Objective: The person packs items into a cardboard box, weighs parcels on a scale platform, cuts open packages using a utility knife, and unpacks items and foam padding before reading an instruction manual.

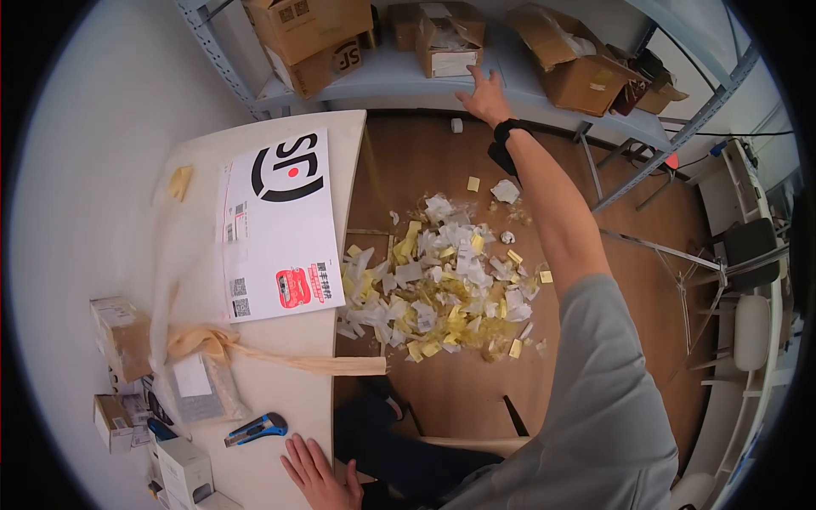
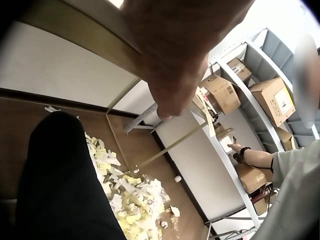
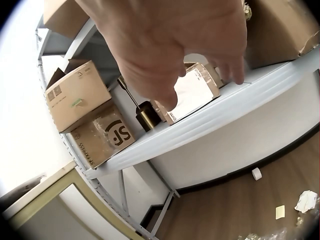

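Note:
My right hand (image 1: pixel 487 98) reaches out to the shelf, fingers spread, in front of a small cardboard box with a white label (image 1: pixel 454 64). In the right wrist view its fingers overlap the labelled box (image 3: pixel 192 95), and nothing shows in the grasp. At the near edge of the table (image 1: pixel 280 399), my left hand (image 1: pixel 319 478) rests with its fingers extended. Just beyond it lies a blue utility knife (image 1: pixel 255 429). A large white SF mailer (image 1: pixel 242 263) lies flat farther up the table. Between them are a strip of tan tape (image 1: pixel 306 364) and a plastic-wrapped package (image 1: pixel 223 395).
Crumpled white and yellow paper scraps (image 1: pixel 442 280) heap on the floor between table and shelf (image 1: pixel 382 87). Cartons (image 1: pixel 310 30) stack at the shelf's left; an open carton (image 1: pixel 578 81) stands right. Small boxes (image 1: pixel 123 336) line the table's left side. A chair (image 1: pixel 752 255) stands far right.

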Tool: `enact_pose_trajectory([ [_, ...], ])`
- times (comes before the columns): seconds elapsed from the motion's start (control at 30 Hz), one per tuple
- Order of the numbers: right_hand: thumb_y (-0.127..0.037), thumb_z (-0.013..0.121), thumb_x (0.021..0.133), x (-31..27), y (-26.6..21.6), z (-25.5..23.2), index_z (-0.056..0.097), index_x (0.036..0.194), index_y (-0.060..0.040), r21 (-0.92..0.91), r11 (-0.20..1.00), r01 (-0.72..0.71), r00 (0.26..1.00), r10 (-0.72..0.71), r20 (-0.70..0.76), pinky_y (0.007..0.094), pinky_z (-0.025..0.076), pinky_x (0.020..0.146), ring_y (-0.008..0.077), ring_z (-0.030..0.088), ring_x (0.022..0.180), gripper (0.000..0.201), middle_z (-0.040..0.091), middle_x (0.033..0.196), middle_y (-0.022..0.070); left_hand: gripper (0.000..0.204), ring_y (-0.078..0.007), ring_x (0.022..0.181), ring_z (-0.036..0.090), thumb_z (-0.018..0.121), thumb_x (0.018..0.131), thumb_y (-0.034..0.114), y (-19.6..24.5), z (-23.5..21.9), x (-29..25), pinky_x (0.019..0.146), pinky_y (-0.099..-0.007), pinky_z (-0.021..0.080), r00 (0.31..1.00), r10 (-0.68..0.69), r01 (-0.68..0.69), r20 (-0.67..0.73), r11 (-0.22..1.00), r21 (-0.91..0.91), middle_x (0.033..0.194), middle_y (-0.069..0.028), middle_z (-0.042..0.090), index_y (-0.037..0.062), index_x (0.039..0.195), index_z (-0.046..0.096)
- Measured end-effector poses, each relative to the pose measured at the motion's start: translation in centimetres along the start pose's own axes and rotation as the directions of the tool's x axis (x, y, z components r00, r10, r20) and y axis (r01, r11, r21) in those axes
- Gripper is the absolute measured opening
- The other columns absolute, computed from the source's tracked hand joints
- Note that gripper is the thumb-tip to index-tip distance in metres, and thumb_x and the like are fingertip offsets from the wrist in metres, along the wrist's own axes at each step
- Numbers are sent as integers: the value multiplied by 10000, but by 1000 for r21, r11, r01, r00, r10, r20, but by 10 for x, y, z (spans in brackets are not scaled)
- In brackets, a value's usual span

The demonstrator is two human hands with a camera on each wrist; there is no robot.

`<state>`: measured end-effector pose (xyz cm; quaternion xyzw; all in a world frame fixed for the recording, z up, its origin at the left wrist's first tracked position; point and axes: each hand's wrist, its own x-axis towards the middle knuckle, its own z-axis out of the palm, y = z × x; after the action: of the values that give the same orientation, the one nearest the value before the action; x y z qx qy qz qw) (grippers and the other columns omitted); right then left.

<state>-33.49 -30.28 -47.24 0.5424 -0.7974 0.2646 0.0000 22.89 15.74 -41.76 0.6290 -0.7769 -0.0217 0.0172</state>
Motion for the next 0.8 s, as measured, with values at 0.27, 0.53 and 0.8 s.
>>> enact_pose_trajectory([
  [0.27, -407, 808, 838, 67, -36, 35, 489, 1498, -252, -103, 995, 2, 984, -20, -175, 586, 437, 1121, 534, 299, 1471, 750, 158, 1636, 321, 738, -518, 1507, 298, 685, 961, 326, -7, 7, -11, 1237, -645, 210, 993, -50, 58, 106, 996, -73, 1583, -337, 373, -100, 1498, 410],
  [0.53, -458, 764, 876, 73, -44, 38, 684, 1255, -135, -87, 992, -91, 934, 55, -354, 586, 531, 986, 558, 371, 1431, 505, 180, 1629, 370, 726, -521, 1491, 328, 681, 971, 329, -13, 11, -22, 1222, -661, 233, 997, -39, 43, 64, 997, -58, 1576, -330, 391, -50, 1523, 400],
  [0.8, -414, 764, 897, 67, 55, -1, 676, 1262, -94, -270, 944, -187, 887, 44, -460, 518, 583, 909, 502, 592, 1225, 493, 384, 1525, 319, 705, -494, 1491, 352, 679, 980, 315, -10, 9, -23, 1217, -654, 250, 999, -26, 28, 29, 996, -85, 1575, -303, 413, -23, 1534, 404],
])
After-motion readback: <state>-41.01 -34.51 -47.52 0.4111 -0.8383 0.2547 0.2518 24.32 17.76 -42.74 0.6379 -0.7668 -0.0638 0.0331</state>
